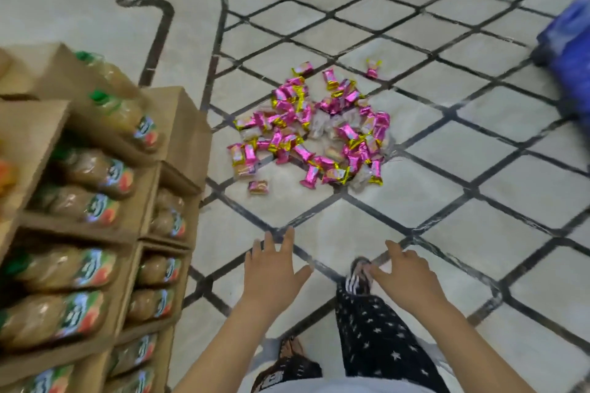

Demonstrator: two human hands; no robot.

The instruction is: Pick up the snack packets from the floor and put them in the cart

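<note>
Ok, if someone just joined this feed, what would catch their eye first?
The heap of pink-and-gold snack packets scattered on the tiled floor mid-frame stands out first. Next come the stacked cardboard boxes full of bottles along the left edge. Near the bottom, the left hand and right hand are held out, both open and holding nothing, short of the heap.

pile of pink-and-gold snack packets (311,131) seen on tiled floor (447,188), mid-scene | left hand (271,268) and right hand (405,274) held out, fingers spread, nothing held, near side of pile | cardboard boxes of bottles (95,201) stacked at left | blue object (568,51) seen far right
</note>
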